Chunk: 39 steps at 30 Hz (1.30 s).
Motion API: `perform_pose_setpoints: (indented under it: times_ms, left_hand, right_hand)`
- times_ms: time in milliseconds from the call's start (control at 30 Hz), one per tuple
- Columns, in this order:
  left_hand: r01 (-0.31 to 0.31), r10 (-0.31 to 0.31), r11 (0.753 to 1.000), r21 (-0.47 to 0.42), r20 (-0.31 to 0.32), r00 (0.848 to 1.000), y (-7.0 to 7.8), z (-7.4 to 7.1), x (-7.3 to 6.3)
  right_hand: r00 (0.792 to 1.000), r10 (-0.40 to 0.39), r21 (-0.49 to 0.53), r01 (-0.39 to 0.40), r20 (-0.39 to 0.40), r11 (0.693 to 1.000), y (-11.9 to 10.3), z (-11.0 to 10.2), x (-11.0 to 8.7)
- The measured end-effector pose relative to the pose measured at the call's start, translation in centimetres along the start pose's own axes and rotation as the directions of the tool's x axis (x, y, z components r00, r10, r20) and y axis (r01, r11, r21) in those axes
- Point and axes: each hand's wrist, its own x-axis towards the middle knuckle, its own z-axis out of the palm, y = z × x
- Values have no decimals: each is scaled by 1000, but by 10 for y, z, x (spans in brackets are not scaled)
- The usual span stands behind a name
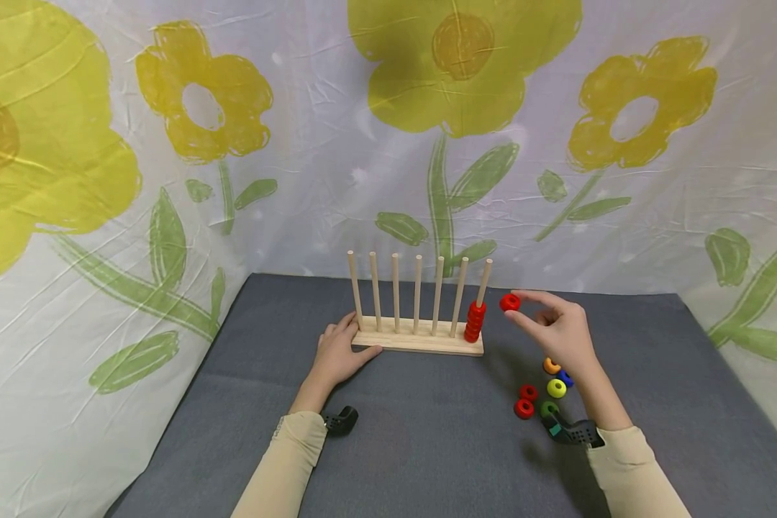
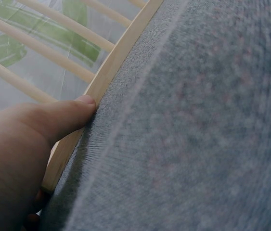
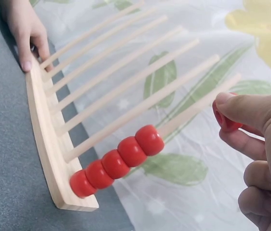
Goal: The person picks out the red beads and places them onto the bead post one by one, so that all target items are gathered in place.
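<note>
A wooden peg rack (image 1: 421, 344) with several upright pegs stands on the table. Red beads (image 1: 475, 321) are stacked on its rightmost peg; the right wrist view shows the stack (image 3: 114, 163) closely. My left hand (image 1: 337, 352) grips the left end of the base, its thumb against the front edge, as the left wrist view shows (image 2: 29, 139). Between thumb and fingers, my right hand (image 1: 560, 334) pinches a red bead (image 1: 509, 302), held in the air just right of the rightmost peg. In the right wrist view this bead (image 3: 225, 117) is partly covered by the thumb.
Loose beads lie below the right hand: two red (image 1: 524, 409), one yellow (image 1: 556, 388), one green (image 1: 549, 409), one orange (image 1: 551, 365) and one blue (image 1: 565, 378), some partly hidden by the arm. A flower-printed cloth (image 1: 317, 180) hangs behind the dark grey tabletop (image 1: 427, 446).
</note>
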Motion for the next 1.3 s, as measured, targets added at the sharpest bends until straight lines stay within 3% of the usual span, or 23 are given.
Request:
perform_pose_setpoints:
  times_ms: [967,1200,1300]
  left_hand:
    - [21,-21,1000,-10,20,1000,-1,-1,0]
    - [13,-13,1000,-2,18,1000,-1,0,0]
    - [10,-10,1000,0,15,1000,-1,-1,0]
  right_hand:
    - [1000,-16,9,17,-18,1000,-10,3,12]
    - [999,-25,25,26,-21,999,-42,1,13]
    - [1000,-16,30,16,-12,999,-35,1,15]
